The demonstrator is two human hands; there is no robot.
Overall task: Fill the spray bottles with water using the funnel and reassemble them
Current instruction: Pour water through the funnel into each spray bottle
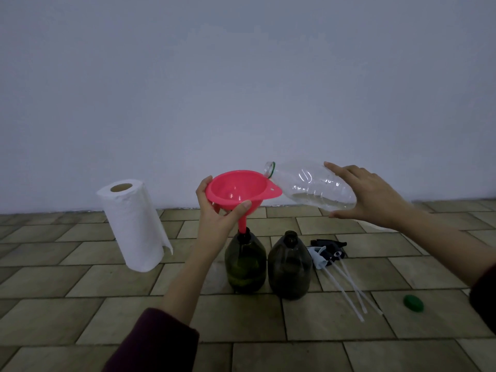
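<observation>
head view looks down at a floor of matte tan rectangular tiles (308,326) meeting a smooth pale wall (241,76). biggest thing on it is the roll of white paper towel (134,226), soft and dimpled, standing on end with its cardboard core showing and a loose sheet hanging at the bottom. next, the clear plastic bottle (314,186), ribbed and rounded, which my right hand (367,194) grips at its base, lying nearly flat with the open neck just above the funnel's rim and a little water pooled along its lower side. two squat dark-green spray bottles stand side by side: the left one (245,261) holds the spout of the glossy pink funnel (239,191), the right one (290,267) has its mouth bare. my left hand (217,216) pinches the funnel's cone under the rim, thumb in front. right of the bottles lie the trigger spray heads (326,253), black and pale, their thin white dip tubes (349,288) stretched across the tiles. smallest, a round green cap (413,303) lies well apart to the right.
</observation>
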